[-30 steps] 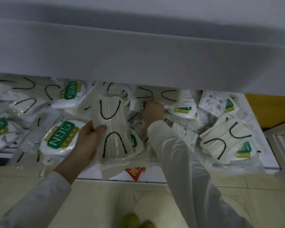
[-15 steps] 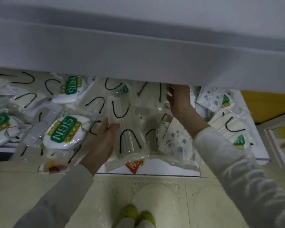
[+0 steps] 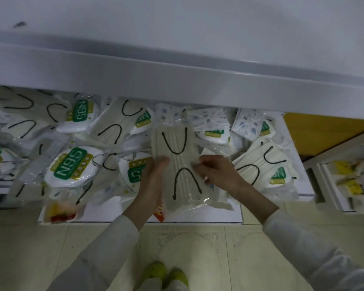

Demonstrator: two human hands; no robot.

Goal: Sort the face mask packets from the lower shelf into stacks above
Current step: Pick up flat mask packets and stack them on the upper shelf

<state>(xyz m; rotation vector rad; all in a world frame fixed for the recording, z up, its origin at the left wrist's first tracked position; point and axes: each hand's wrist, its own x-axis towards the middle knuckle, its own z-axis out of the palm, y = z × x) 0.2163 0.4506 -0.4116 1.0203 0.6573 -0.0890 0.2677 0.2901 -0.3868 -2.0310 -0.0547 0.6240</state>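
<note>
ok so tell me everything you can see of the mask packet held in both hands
The mask packet is a clear, crinkly plastic wrapper around flat, pleated cream masks with black ear loops, one loop curving at each end. Spare wrapper sticks out at the near end. It is held lengthwise, pointing away from the person, over other packets on the lower shelf. The left hand grips its left edge, thumb on top; the right hand pinches its right edge.
</note>
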